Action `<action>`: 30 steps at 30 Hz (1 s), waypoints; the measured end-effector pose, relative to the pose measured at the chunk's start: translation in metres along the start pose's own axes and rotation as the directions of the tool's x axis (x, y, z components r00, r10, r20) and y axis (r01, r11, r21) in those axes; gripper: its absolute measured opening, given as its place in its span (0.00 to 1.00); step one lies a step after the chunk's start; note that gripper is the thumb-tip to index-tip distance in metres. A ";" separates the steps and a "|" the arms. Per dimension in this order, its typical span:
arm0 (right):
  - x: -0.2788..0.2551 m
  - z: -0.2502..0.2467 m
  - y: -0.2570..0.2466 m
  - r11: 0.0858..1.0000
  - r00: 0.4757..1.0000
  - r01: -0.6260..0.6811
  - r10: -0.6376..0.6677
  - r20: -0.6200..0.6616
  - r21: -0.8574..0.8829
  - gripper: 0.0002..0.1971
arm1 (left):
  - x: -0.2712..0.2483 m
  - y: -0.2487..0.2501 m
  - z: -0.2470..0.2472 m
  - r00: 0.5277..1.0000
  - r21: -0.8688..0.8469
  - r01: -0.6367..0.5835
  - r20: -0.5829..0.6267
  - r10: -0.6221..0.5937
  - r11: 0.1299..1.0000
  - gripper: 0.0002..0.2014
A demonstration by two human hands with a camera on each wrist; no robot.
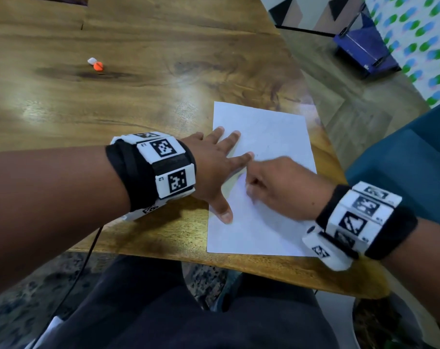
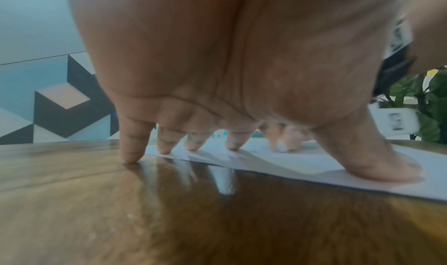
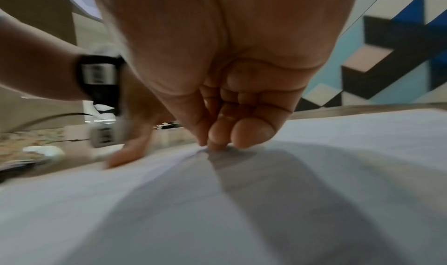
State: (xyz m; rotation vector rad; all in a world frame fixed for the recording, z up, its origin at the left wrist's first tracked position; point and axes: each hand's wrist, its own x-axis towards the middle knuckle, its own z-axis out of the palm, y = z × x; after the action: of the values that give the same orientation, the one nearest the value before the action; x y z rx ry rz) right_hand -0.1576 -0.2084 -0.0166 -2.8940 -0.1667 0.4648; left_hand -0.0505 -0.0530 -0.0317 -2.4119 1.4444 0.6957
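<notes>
One white sheet of paper (image 1: 269, 137) lay on the wooden table (image 1: 138, 102), at the near right corner. It was plain and upright in format, with only faint marks too pale to read. The left hand (image 1: 211, 167) was spread flat, its fingers (image 2: 167, 144) straight and released. Three fingertips and the thumb pressed on the sheet's left margin, and the little finger touched bare wood just beside it. The right hand (image 1: 281, 190) had its fingers (image 3: 251, 133) curled and bunched against the thumb. Their tips met the paper where a small ridge rose, so they appeared to pinch it.

Much of the sheet's middle was covered by the two hands. The right hand was blurred in the head view, so its exact hold was hard to make out there. The sheet's near right corner was hidden behind the right wristband (image 1: 357, 217).

The paper's near edge ran close to the table's near edge, and its right edge came close to the table's slanting right side. To the left and beyond lay a wide stretch of wood, where a small orange-and-white piece (image 1: 96, 64) sat well apart from the sheet. A black cable (image 1: 88, 253) hung down from the table's near edge, below the left wrist.
</notes>
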 end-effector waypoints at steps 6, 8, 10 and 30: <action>0.008 -0.008 0.005 0.997 0.998 -0.058 0.056 -0.030 -0.044 0.06 | -0.001 0.000 0.000 1.000 -0.010 -0.002 -0.003 0.002 1.000 0.68; -0.003 0.002 -0.018 0.996 0.994 0.090 -0.088 0.067 -0.022 0.07 | 0.000 0.000 0.000 1.000 -0.006 -0.006 -0.001 0.005 1.000 0.68; -0.008 0.005 -0.027 0.991 0.984 0.136 -0.134 0.115 -0.007 0.08 | 0.001 0.000 0.000 1.000 0.012 -0.008 -0.004 0.008 1.000 0.69; 0.004 -0.004 0.022 0.992 0.992 -0.119 0.118 -0.041 -0.029 0.04 | -0.005 0.002 -0.001 1.000 -0.018 0.008 -0.006 -0.008 1.000 0.67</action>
State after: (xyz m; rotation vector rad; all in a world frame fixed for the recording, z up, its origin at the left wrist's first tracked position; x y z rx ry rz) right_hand -0.1513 -0.2299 -0.0186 -2.9532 0.0045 0.4286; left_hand -0.0539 -0.0510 -0.0284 -2.4335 1.4358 0.7033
